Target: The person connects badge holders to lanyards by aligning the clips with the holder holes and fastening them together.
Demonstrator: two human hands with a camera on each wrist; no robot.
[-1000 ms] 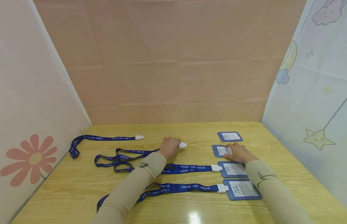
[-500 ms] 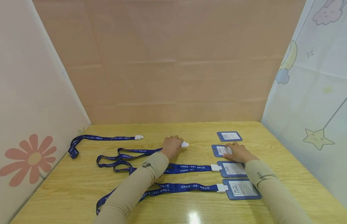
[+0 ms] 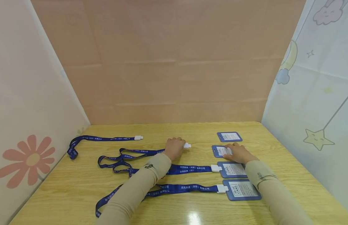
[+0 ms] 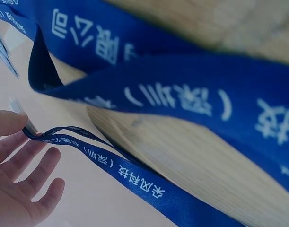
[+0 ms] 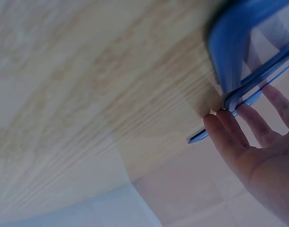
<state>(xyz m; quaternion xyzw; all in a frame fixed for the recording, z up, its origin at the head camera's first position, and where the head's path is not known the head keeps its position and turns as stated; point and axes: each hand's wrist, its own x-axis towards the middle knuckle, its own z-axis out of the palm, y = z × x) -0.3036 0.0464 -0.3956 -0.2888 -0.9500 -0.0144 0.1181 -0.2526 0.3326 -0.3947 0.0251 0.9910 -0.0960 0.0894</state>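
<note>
My left hand (image 3: 174, 148) pinches the white clip (image 3: 187, 145) of a blue printed lanyard (image 3: 146, 152). The clip's tip points right, and the strap trails left in loops. In the left wrist view, thumb and fingers (image 4: 38, 177) meet at that clip. Over to the right, my right hand (image 3: 240, 153) grips a blue ID card holder (image 3: 217, 151) lying flat, its slotted end facing the clip. A gap separates clip and holder. The right wrist view shows fingertips (image 5: 222, 127) against holder edges; the thumb is mostly cut off there.
Nearer me, two lanyards (image 3: 191, 169) lie with clips joined to ID card holders (image 3: 244, 190). Farther back are a separate lanyard (image 3: 106, 138) at left and a lone holder (image 3: 229, 136) at right. Panels surround the wooden table (image 3: 174, 131).
My left hand has slid slightly right with the clip, drawing the strap along and narrowing the gap to the holder. My right hand stays nearly still on its holder.
</note>
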